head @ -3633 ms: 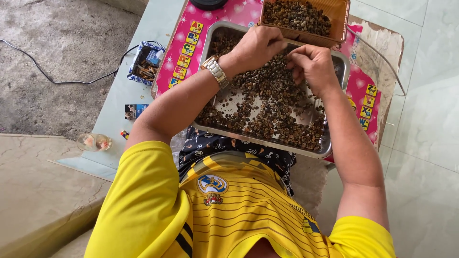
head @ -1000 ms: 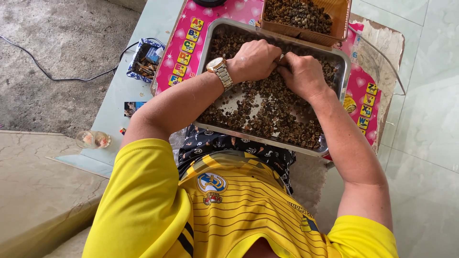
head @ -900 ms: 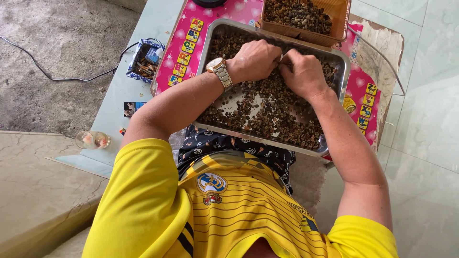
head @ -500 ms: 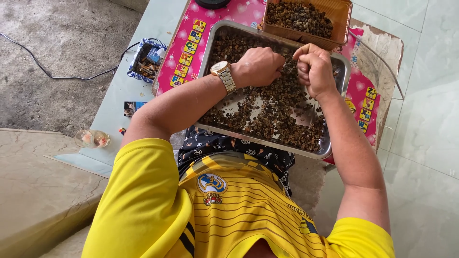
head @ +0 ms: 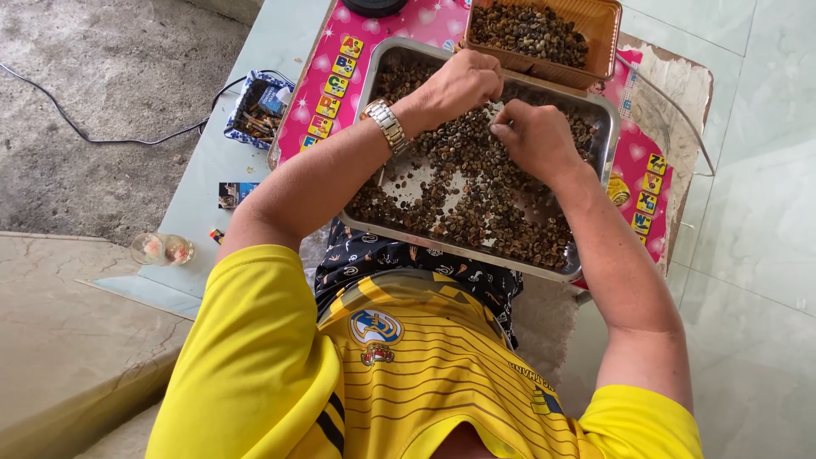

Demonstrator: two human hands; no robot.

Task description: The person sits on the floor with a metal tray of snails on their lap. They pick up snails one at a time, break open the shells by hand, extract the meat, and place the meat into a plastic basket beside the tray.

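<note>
Fingers, left hand: curled down into my beans at the far end of the tray, tips buried; I cannot tell whether they pinch anything.
Fingers, right hand: bunched closed just beside the left, tips on the beans; any bean held is hidden.
Method: I judge it best to spread the beans thin, lift one at a time, keep wrists low.
Metal tray: on the tabletop before me; brown beans, bare patches between.
Orange basket: touching the tray's far rim; well filled with beans.
Small blue box: left of the pink mat; mixed odds.
</note>
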